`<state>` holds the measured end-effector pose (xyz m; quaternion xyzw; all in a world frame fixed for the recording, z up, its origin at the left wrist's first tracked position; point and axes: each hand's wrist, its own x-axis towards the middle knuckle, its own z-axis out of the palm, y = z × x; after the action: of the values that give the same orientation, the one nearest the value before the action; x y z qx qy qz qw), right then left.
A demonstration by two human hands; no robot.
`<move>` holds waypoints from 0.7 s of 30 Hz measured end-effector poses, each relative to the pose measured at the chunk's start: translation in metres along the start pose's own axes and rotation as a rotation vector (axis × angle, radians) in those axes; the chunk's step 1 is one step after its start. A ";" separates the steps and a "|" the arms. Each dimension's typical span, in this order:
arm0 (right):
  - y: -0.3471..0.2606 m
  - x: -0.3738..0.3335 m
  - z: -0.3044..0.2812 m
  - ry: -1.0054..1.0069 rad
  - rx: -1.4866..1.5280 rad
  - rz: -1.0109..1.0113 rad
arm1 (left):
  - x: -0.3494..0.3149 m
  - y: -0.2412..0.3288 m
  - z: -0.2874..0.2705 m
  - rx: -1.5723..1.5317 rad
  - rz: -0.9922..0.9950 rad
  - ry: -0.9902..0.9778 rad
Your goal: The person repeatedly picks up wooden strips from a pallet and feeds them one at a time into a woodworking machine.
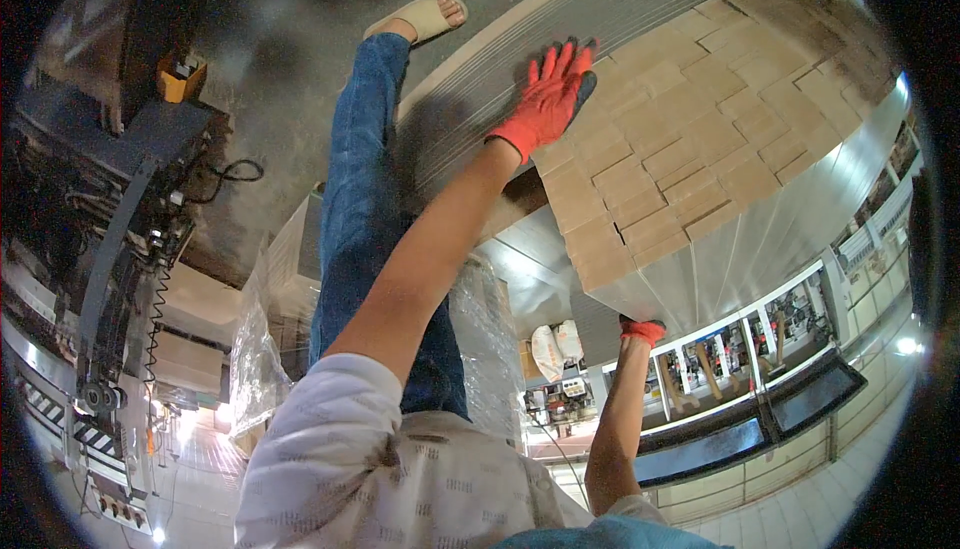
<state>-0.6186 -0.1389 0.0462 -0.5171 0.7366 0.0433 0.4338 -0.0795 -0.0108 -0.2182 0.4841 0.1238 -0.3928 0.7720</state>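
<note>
A large stack of brown cardboard pieces, packed in a brick-like pattern, rises on the right, its side covered in clear stretch film. My left hand, in a red glove with black on it, reaches over the stack's left side with fingers spread. Beside and below that hand runs a grey, finely lined surface; whether they touch I cannot tell. My right hand, also red-gloved, is at the film-covered side's lower edge. Its fingers are mostly hidden there, so I cannot see what it grips.
Dark machinery with a coiled cable stands on the left, near an orange-yellow bin. More film-wrapped stacks are around my legs. A foot in a beige slipper rests on the grey floor. Windows line the far right.
</note>
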 end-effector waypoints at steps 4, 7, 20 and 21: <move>-0.047 -0.023 0.016 0.155 0.472 0.273 | 0.013 -0.001 -0.019 1.408 0.422 -0.207; -0.070 -0.014 0.029 0.131 0.561 0.321 | 0.047 0.007 -0.059 0.626 0.065 -0.008; -0.086 -0.033 0.039 0.149 0.757 0.384 | -0.002 0.043 -0.001 1.371 0.219 0.109; -0.085 -0.035 0.040 0.140 0.768 0.378 | -0.015 0.040 0.018 1.353 0.098 -0.057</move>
<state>-0.5236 -0.1324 0.0776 -0.1756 0.8087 -0.1903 0.5282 -0.0635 -0.0101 -0.1748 0.8552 -0.1916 -0.3610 0.3188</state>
